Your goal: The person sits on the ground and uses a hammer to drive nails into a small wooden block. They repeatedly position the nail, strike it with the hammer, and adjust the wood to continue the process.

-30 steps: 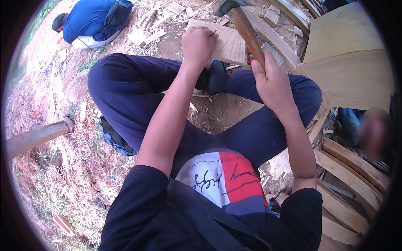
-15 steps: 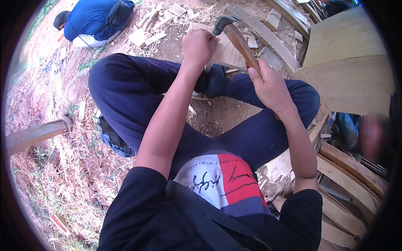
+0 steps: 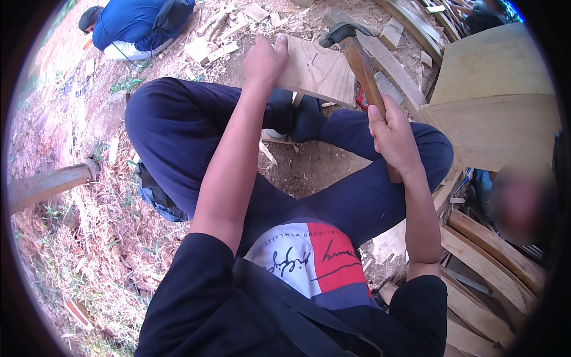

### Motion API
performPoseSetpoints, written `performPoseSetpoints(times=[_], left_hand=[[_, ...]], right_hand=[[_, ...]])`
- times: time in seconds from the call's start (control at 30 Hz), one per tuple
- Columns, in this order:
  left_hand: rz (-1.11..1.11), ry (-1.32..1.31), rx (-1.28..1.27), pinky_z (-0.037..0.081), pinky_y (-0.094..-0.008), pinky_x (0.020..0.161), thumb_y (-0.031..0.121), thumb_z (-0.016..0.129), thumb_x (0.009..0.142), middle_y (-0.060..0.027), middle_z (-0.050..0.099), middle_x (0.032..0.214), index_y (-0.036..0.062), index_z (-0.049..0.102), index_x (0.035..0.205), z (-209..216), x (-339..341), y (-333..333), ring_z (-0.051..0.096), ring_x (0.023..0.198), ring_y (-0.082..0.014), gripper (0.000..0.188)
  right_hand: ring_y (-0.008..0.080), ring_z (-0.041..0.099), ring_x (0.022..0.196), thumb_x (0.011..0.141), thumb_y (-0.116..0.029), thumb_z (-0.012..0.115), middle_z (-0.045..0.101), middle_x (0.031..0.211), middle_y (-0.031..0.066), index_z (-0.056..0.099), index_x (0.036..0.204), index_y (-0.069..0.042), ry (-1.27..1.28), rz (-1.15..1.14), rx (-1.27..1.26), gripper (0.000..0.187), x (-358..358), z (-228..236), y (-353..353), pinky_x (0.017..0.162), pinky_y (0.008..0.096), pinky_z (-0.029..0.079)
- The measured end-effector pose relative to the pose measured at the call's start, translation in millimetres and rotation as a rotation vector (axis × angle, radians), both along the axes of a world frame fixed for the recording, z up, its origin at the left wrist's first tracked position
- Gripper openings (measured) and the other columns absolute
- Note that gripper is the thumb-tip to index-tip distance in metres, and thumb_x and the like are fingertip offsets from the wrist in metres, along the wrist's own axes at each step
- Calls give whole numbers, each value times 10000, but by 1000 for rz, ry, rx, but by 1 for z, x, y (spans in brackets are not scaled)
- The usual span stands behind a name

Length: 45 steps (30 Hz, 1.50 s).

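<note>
A claw hammer [image 3: 367,72] with a wooden handle and dark metal head is in my right hand [image 3: 394,134], its fingers wrapped round the handle. The head is raised above the right part of a pale wooden board [image 3: 333,74], which lies just beyond my feet. My left hand [image 3: 263,61] closes on the board's left end, with the thumb along its edge. A thin nail [image 3: 314,59] stands up from the board between my two hands. What supports the board underneath is mostly hidden.
A red-edged object [image 3: 360,98] shows partly behind the hammer. Plywood panels [image 3: 493,77] stand at the right, with stacked planks [image 3: 488,256] and a person nearer. Another person in blue [image 3: 140,24] crouches at far left. A wooden handle [image 3: 50,183] juts in from the left.
My left hand has moved left from the nail to the board's end, leaving the nail standing in view. The hammer has shifted slightly right, still in my right hand.
</note>
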State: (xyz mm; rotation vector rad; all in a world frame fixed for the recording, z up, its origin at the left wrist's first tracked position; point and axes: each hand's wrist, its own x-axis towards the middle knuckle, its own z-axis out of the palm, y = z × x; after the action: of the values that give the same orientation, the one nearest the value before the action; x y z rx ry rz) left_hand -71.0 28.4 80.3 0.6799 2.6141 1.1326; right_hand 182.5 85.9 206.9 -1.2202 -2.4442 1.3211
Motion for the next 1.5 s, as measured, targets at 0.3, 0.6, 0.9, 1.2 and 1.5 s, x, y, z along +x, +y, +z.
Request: performPoseSetpoints(times=[0.3, 0.6, 0.9, 1.2, 1.5], left_hand=[[-136, -227, -162, 409, -504, 992, 539, 397, 964, -378, 591, 1113, -78, 583, 1133, 5, 8, -2, 555, 1114, -500, 666], [-84, -178, -270, 459, -507, 947, 504, 406, 963, -330, 633, 1078, -54, 577, 1157, 27, 22, -1, 601, 1076, -467, 614], [-101, -166, -277, 464, -505, 938, 495, 409, 968, -319, 641, 1070, -52, 585, 1142, 22, 21, 2, 607, 1063, -464, 601], [-96, -169, -262, 465, -504, 935, 496, 416, 967, -341, 634, 1055, -77, 576, 1133, 29, 26, 3, 608, 1050, -474, 618], [-95, -183, -221, 428, -518, 970, 548, 390, 954, -365, 613, 1088, -70, 599, 1138, 17, 23, 0, 580, 1085, -498, 678]], right_hand=[[264, 650, 692, 1005, -271, 504, 602, 723, 141, 476, 1217, -22, -63, -105, -99, 329, 7, 3, -9, 669, 424, 483], [408, 648, 804, 1006, -259, 498, 630, 820, 214, 499, 1201, -23, -36, 92, 230, 307, 7, 33, 5, 708, 421, 475], [428, 647, 814, 1001, -244, 505, 629, 809, 230, 488, 1219, -5, -90, 106, 157, 324, 7, 17, -3, 700, 428, 476], [474, 621, 802, 994, -244, 514, 625, 770, 242, 491, 1160, -3, 2, 113, 291, 293, 8, 8, -1, 681, 429, 485], [392, 677, 903, 991, -283, 526, 651, 857, 251, 498, 1120, -10, 78, 42, 308, 303, 6, 30, -10, 712, 393, 496]])
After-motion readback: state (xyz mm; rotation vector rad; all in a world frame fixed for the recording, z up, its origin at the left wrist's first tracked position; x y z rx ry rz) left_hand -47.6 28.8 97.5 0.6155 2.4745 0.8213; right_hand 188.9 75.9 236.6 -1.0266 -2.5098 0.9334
